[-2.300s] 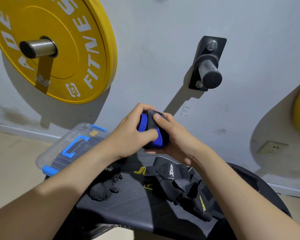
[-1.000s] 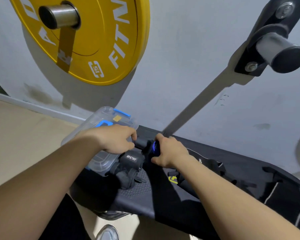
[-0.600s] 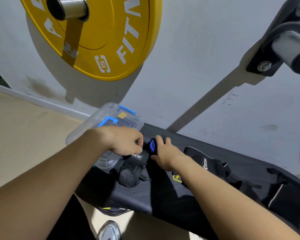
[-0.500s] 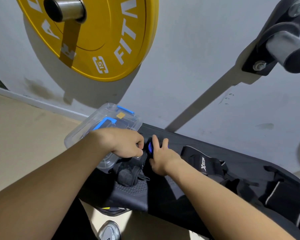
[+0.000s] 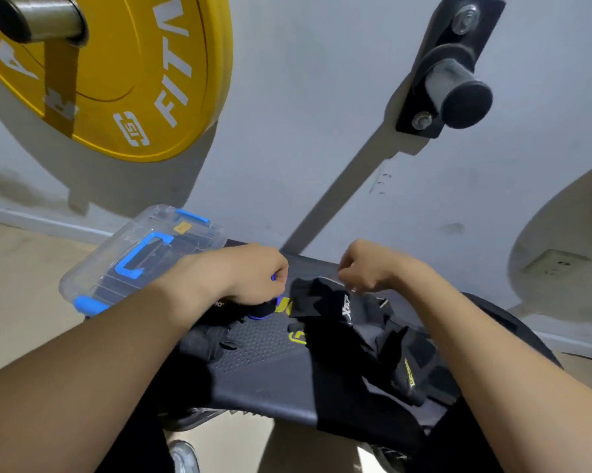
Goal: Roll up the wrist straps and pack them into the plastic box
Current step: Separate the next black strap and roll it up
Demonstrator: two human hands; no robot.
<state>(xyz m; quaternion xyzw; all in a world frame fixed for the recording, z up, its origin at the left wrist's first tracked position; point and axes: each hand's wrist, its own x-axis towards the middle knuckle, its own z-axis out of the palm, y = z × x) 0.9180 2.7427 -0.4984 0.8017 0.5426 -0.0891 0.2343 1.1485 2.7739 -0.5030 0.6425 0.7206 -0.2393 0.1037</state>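
Bench [image 5: 263, 370] nearest, dark dotted pad. Loose black wrist straps [image 5: 373, 336] heaped on its right part. Left hand [image 5: 250, 278]: fingers curled round rolled blue-black strap [image 5: 260, 313], low over bench, just beside plastic box [image 5: 93, 278]. Right hand [image 5: 369, 268]: fingers curled above loose straps, cannot tell whether pinching. Box lid on, far left of bench. Yellow plate [image 5: 117, 80] on wall beyond.

Grey wall [image 5: 304, 97] bears a yellow plate [image 5: 134, 80] and black peg [image 5: 458, 83] above beige floor [image 5: 21, 302].

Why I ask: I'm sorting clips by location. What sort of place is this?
Most likely a gym: a wall-hung yellow weight plate, an empty plate peg bolted beside it, and wrist straps lying on a black bench.
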